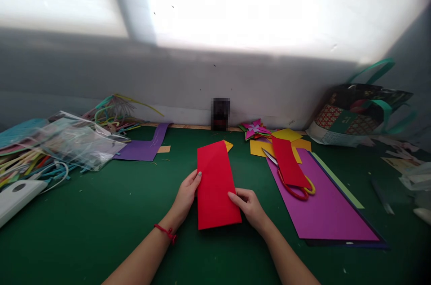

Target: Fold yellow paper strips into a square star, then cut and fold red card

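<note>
A sheet of red paper [217,190], apparently folded into a tall rectangle, is held up over the green table between my two hands. My left hand [186,193] pinches its left edge, thumb in front and fingers behind. On the right edge, lower down, my right hand [251,206] grips the same paper with the thumb on its face. Just behind the top corner a small yellow paper piece [228,146] peeks out, partly hidden. To the right, scissors [294,192] with red and yellow handles lie partly under a red paper strip [289,164].
Purple sheets [330,208] and yellow paper pieces [286,134] lie at right, with pink paper stars [256,130] behind. At left are a cut purple sheet [138,150], plastic bags [84,141], pipe cleaners [114,112] and a white device [20,197]. A patterned bag [346,119] stands back right.
</note>
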Motion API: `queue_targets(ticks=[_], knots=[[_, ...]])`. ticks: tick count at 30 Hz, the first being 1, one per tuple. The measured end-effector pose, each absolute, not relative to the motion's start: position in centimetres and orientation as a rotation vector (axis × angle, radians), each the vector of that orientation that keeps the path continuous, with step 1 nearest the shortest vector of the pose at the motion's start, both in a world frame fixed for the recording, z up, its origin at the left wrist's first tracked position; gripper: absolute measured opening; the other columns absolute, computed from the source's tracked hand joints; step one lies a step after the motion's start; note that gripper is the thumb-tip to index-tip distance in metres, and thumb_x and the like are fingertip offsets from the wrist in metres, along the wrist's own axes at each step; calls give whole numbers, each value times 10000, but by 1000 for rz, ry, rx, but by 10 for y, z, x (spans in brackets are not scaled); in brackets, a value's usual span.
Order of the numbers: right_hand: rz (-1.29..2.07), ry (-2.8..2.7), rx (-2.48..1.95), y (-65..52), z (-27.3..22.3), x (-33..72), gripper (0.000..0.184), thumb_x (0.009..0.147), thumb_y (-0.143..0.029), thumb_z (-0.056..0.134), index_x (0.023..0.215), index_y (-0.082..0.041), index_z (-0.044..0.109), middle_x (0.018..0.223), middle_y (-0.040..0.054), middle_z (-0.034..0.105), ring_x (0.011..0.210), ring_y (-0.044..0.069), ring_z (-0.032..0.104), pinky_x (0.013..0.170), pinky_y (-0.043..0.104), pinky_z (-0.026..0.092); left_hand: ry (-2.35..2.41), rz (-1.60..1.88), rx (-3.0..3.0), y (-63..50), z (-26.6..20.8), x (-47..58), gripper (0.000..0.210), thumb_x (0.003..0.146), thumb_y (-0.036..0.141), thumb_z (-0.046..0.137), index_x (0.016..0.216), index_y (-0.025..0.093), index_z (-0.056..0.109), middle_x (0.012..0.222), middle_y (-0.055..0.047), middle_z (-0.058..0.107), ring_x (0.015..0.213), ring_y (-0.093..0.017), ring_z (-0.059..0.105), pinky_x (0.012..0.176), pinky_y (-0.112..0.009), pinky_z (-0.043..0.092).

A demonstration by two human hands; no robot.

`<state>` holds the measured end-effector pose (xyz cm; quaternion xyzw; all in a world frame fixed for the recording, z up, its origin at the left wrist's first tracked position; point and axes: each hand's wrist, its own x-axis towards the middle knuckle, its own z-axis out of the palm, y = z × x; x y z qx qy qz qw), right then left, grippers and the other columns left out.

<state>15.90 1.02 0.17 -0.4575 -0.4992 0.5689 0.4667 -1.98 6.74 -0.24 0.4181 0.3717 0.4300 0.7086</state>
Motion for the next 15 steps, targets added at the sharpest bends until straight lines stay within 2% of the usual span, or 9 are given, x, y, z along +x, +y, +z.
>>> queue_targets(ticks=[3, 6, 9, 12, 15], knots=[[1393, -1170, -1118, 11, 3, 161, 304, 767, -455, 534, 644, -180, 570, 595, -6, 530, 521, 136, 516, 452, 231, 414, 796, 931, 959, 67, 1, -20, 468, 789, 438, 530, 1166, 164, 503, 1162, -121, 582, 965, -265, 593, 749, -334, 498], [1354, -1077, -1167, 15, -2, 162, 320, 775, -486, 512, 663, -186, 528, 533, -51, 432, 374, 78, 395, 320, 194, 313, 812, 904, 991, 65, 2, -19, 476, 745, 443, 581, 1127, 164, 527, 1139, -126, 595, 946, -267, 601, 761, -345, 495], [1385, -1026, -1178, 17, -7, 162, 315, 773, -500, 512, 762, -187, 554, 540, -52, 457, 354, 74, 376, 294, 190, 274, 811, 884, 1013, 64, 2, -19, 462, 733, 441, 594, 1103, 169, 545, 1101, -124, 612, 909, -258, 612, 759, -344, 494], [1375, -973, -1142, 18, -6, 163, 287, 769, -475, 538, 765, -193, 594, 593, -29, 537, 412, 92, 441, 363, 205, 364, 804, 828, 1059, 64, 3, -20, 447, 740, 438, 585, 1098, 172, 559, 972, -100, 652, 758, -213, 633, 641, -298, 505], [1348, -919, -1083, 17, -2, 164, 287, 809, -446, 498, 906, -208, 625, 753, 10, 619, 609, 137, 566, 574, 242, 472, 840, 722, 1104, 67, 2, -24, 455, 741, 445, 579, 1096, 160, 561, 752, -53, 642, 527, -142, 579, 425, -218, 434]])
